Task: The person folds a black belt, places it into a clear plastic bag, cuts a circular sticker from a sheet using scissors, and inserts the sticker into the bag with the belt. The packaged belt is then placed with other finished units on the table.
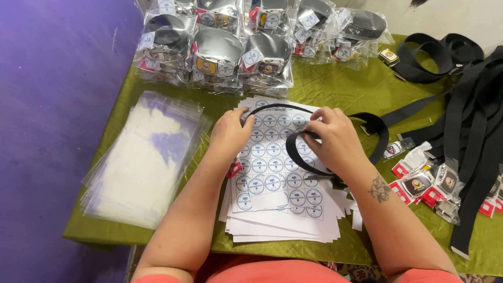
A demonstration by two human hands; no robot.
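Observation:
Both hands work a black webbing belt [378,135] over a stack of white sticker sheets [272,173] printed with round blue labels. My left hand [230,132] pinches the thin free end of the strap, which arcs from it toward my right. My right hand [335,140] grips the belt where it curls into a loop. The loop rests on the sheets, partly hidden under my right hand.
A pile of clear plastic bags [141,157] lies at the left on the green tablecloth [325,84]. Several bagged rolled belts [241,47] line the far edge. Loose black belts [466,105] and small wrapped buckles [424,181] crowd the right side.

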